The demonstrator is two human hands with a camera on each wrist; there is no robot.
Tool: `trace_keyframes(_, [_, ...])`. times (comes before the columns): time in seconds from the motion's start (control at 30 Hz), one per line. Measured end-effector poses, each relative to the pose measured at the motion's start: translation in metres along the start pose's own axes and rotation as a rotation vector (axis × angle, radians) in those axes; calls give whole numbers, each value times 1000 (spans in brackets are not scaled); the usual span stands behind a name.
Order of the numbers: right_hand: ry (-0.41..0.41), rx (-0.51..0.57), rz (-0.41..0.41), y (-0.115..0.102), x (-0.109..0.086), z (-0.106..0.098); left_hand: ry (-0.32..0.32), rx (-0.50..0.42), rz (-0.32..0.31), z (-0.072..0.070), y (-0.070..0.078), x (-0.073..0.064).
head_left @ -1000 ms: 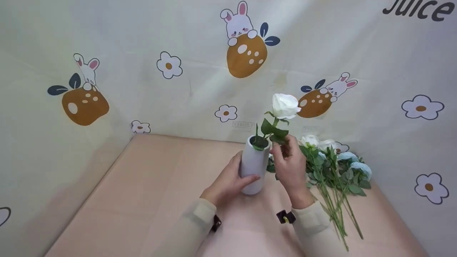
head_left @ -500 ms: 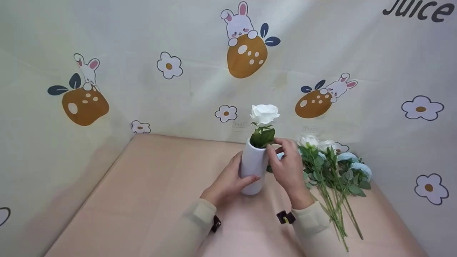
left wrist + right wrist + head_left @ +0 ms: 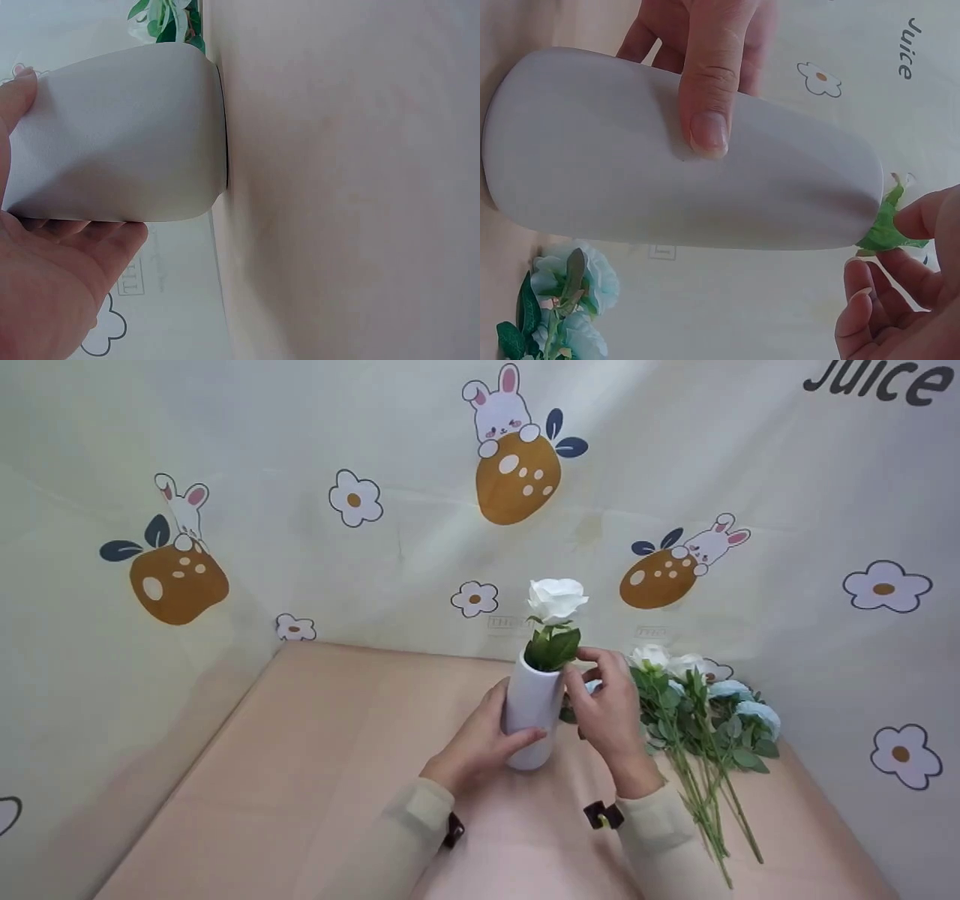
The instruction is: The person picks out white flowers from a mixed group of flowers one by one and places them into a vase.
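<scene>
A white cylindrical vase stands on the table, tilted slightly in the head view. Around its side curls my left hand, with the thumb across the front. One white rose rises from the mouth, its stem hidden inside and its dark green leaves at the rim. My right hand is at the rim's right side. In the right wrist view, its thumb and index finger pinch a green leaf of the rose beside the vase mouth.
To the right lie several loose artificial flowers, with white blooms, pale blue blooms and long green stems pointing toward me. A pinkish cloth covers the table. Behind it hangs a printed curtain with rabbits and flowers.
The white rose has come down and left into the vase, from leaning above the rim to standing upright. My right hand followed it to the rim, while the left hand has stayed put.
</scene>
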State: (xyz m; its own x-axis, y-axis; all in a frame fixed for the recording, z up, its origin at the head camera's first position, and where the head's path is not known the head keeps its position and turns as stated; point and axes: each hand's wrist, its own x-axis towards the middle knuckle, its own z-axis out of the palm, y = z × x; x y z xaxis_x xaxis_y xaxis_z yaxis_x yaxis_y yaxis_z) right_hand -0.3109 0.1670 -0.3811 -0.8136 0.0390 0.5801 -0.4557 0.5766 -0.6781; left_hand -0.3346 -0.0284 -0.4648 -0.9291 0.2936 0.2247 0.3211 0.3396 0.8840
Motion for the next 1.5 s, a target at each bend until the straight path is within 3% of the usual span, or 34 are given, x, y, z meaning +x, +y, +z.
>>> trace_keyframes(0.33, [26,4,6,1,4,-8,-8,6,-37,0,0,-2])
trace_keyframes(0.67, [41,-10,-12,12,4,-27,-5,7,3,0,-2,-2])
trace_keyframes(0.9, [30,-79,14,38,5,-56,-13,2,-25,2,-1,-4])
trace_keyframes(1.17, [27,-231,119,76,3,-92,-14,5,-32,2,1,-4])
trace_keyframes(1.5, [-114,-299,268,119,1,-111,-9,17,-55,0,2,-2])
